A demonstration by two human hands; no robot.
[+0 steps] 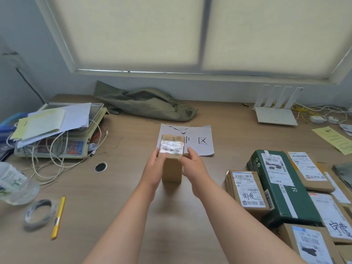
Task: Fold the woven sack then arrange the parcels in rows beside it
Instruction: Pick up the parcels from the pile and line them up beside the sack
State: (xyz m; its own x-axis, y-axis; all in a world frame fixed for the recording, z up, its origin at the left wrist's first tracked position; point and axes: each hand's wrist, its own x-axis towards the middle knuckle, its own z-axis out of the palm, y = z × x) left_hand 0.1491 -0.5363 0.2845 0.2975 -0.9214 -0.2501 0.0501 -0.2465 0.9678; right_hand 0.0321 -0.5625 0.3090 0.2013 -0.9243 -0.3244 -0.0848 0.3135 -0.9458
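Observation:
A small brown cardboard parcel [172, 149] with shiny tape on its top is held above the middle of the desk. My left hand [154, 168] grips its left side and my right hand [192, 164] grips its right side. The green woven sack [146, 103] lies crumpled at the back of the desk under the window. Several labelled parcels lie packed together at the right, among them a long green box [282, 185] and a brown box [245, 189].
A white paper sheet [202, 141] with printed characters lies behind the held parcel. A weighing scale [62, 145] under papers and cables sits left. A tape roll [39, 214], a yellow pen [58, 218] and a plastic bottle [13, 183] lie front left. A white router [276, 113] stands back right.

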